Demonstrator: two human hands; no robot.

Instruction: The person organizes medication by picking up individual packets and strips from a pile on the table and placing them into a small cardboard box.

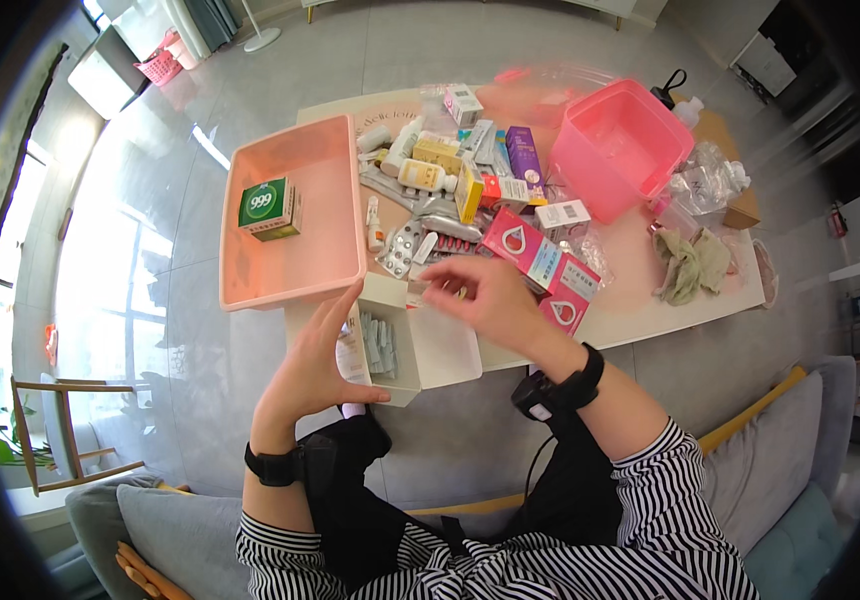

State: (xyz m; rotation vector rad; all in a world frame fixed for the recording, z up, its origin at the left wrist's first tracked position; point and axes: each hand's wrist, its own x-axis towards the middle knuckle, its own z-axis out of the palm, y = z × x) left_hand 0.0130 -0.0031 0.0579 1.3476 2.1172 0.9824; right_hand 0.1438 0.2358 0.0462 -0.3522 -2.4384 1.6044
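A white cardboard carton stands with its flaps up at the table's near edge, with several slim pale sachets inside. My left hand spans the carton's left side, thumb at the near edge and fingers at the far edge. My right hand hovers over the carton's right flap, fingers curled; whether they pinch something small is unclear. Just beyond lie a blister pack and a white plastic stick. Two pink medicine boxes lie beside my right hand.
A peach tray holds a green medicine box. Bottles, including a white one with a yellow label, and boxes crowd the middle of the table. A pink bin, plastic bottles and a green cloth occupy the right.
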